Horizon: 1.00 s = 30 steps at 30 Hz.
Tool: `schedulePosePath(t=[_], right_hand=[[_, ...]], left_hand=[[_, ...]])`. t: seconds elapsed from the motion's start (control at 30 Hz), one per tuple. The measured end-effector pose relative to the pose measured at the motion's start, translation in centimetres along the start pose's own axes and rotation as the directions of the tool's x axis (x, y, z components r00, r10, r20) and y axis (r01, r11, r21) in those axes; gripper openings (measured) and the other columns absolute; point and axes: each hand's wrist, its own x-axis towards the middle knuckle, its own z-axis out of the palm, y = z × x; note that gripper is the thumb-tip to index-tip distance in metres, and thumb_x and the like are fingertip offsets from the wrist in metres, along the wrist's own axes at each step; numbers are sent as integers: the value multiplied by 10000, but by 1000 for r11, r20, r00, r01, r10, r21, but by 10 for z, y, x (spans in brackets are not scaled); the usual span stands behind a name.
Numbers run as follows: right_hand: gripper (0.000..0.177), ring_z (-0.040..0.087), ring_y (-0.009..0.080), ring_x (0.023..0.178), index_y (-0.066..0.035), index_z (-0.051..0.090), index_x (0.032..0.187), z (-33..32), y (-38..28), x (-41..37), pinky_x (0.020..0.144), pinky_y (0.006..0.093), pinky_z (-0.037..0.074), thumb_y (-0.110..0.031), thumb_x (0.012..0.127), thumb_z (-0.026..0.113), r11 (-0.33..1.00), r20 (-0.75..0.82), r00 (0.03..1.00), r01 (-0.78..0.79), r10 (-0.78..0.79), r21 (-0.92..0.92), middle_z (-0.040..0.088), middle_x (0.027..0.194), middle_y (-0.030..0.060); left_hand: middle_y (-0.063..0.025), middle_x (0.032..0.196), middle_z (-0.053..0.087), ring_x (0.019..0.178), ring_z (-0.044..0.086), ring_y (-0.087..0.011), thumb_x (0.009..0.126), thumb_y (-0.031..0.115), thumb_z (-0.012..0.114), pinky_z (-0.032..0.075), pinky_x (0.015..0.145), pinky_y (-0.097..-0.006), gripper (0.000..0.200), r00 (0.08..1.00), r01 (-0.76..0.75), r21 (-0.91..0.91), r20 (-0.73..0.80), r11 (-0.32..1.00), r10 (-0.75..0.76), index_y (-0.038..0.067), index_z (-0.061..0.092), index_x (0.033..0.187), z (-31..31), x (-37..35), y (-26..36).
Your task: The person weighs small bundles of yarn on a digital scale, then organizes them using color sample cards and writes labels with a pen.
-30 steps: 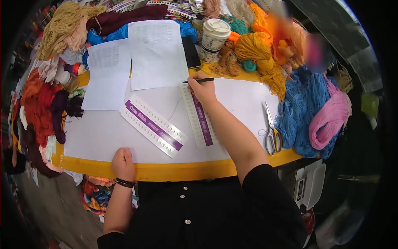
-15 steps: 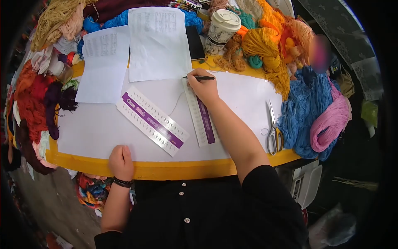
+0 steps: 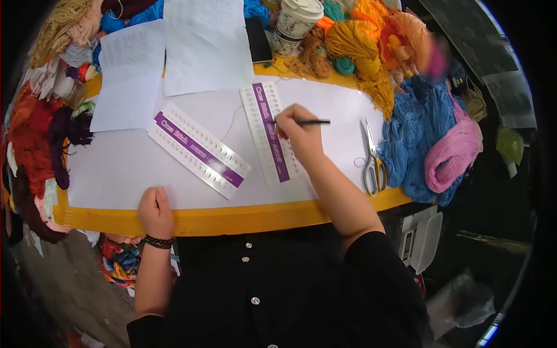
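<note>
My right hand (image 3: 300, 133) is closed round a black pen (image 3: 316, 122), over the right edge of a white and purple cross-stitch thread card (image 3: 264, 116). Holes run down both long sides of that card. A second thread card (image 3: 200, 152) of the same kind lies slanted to its left. Between the two cards a thin grey thread (image 3: 233, 123) curves across the white sheet. My left hand (image 3: 156, 211), with a dark beaded bracelet (image 3: 158, 241) at the wrist, rests in a loose fist on the table's front edge; whether anything is inside is hidden.
Two printed papers (image 3: 127, 81) lie at the back left, beside a black phone (image 3: 257, 40) and a lidded paper cup (image 3: 290, 29). Scissors (image 3: 371, 165) lie at the right, near blue yarn (image 3: 409, 139) and pink yarn (image 3: 455, 153). More yarn (image 3: 40, 145) is heaped along the left edge.
My right hand has moved from the top of the right thread card down to its right side, uncovering the upper part. The view has shifted slightly. My left hand stays at the edge.
</note>
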Motion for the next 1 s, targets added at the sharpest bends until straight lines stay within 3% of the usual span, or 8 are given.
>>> schedulePosePath(t=[0.07,0.23,0.37,0.43,0.57,0.8,1.0], right_hand=[[91,499,86,560,-10,560,755,-6,3,-38,538,222,403,-54,834,566,998,40,997,-62,62,-22,592,658,59],[76,535,70,596,-10,586,780,-5,27,-82,550,231,428,-65,829,606,986,-28,993,-119,116,-114,602,660,36],[45,529,66,583,-22,607,817,6,27,-78,551,224,427,-61,839,603,986,-88,996,6,-21,-168,610,674,28],[35,531,69,572,-32,611,819,14,15,-75,542,225,426,-63,836,605,933,-92,986,103,-143,-346,602,664,33],[74,556,77,661,-20,615,851,21,7,-59,616,230,452,-93,856,602,904,-76,997,-1,-35,-428,635,741,50],[84,571,88,668,-20,604,866,21,33,-50,610,239,462,-100,876,584,943,-93,995,-52,23,-328,635,748,54],[78,571,89,634,-18,603,861,22,32,-48,585,236,457,-92,874,583,899,-60,997,19,-50,-437,630,713,45]], left_hand=[[-183,721,524,647,509,-363,956,199,464,415,581,-396,273,1000,-6,-8,-25,1000,6,-4,526,783,0,0,-1],[-168,700,513,620,491,-328,956,197,471,410,572,-371,270,1000,5,-27,-19,1000,-6,0,523,780,1,-2,-3],[-162,690,498,617,479,-315,961,208,463,404,575,-361,285,1000,6,2,-11,1000,-6,-1,511,773,-1,0,1],[-161,687,491,617,477,-315,963,213,459,402,576,-362,294,1000,15,16,-2,1000,-15,-2,504,768,-1,0,3],[-166,686,474,615,468,-317,967,226,455,393,574,-371,310,1000,6,-4,-15,1000,-6,2,478,753,0,0,2],[-175,686,457,615,454,-335,973,228,442,388,572,-378,319,1000,-1,14,-15,1000,1,2,460,747,-1,1,5],[-174,674,445,610,452,-337,974,237,443,377,560,-388,337,1000,-9,19,-21,1000,9,2,440,733,0,1,5]])
